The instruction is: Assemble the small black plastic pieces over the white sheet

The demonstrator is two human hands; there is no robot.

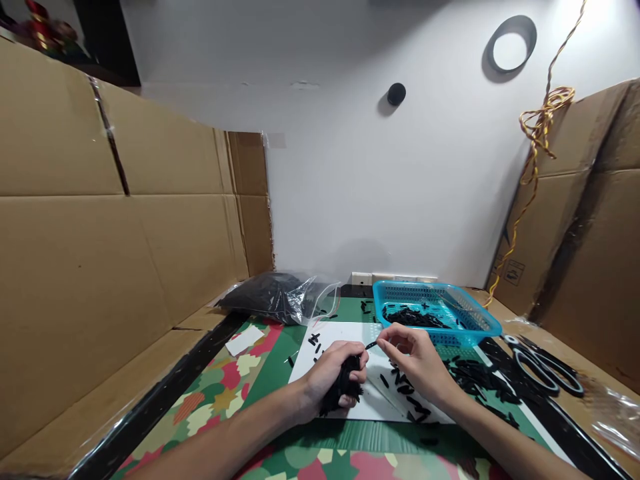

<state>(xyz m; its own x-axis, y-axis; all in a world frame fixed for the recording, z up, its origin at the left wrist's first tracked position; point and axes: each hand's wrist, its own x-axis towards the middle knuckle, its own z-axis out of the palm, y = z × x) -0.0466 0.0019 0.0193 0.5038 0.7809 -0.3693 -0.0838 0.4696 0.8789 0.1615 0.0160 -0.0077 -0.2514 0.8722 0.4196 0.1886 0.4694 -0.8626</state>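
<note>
Head view: left hand (334, 377) fingers clutching black strip bundle (344, 389), right hand (417, 360) fingers pinching one thin black strip (371, 345).

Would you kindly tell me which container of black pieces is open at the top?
The blue basket behind the right hand; the clear bag at left lies closed on its side.

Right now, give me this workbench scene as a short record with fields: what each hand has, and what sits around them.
left hand: closed on a bundle of black pieces
right hand: pinching one small black piece at the fingertips
surface: white sheet with loose black pieces
behind: blue basket holding black pieces
left rear: clear bag of black pieces
far right: scissors
surroundings: cardboard walls
</note>
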